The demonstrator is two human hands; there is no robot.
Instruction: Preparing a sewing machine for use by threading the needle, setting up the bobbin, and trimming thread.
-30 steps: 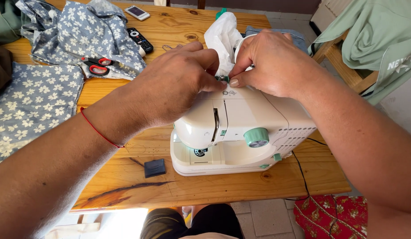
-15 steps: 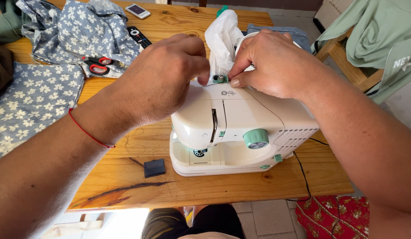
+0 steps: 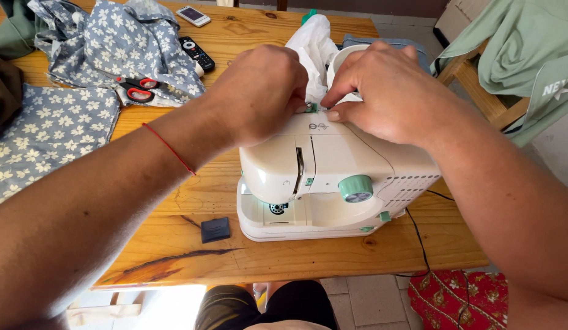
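Leftmost, blue floral fabric lies spread over the wooden tabletop, with red-handled scissors resting on it and a black remote just beyond. Nearer the front edge sits a small dark square piece. At centre stands a cream sewing machine with a green dial. Both hands meet on its top rear edge: the left hand has its grip pinched closed on a small green part there, and the right hand pinches beside it, fingertips touching the machine; what it holds is hidden. Behind them rises a white plastic bag.
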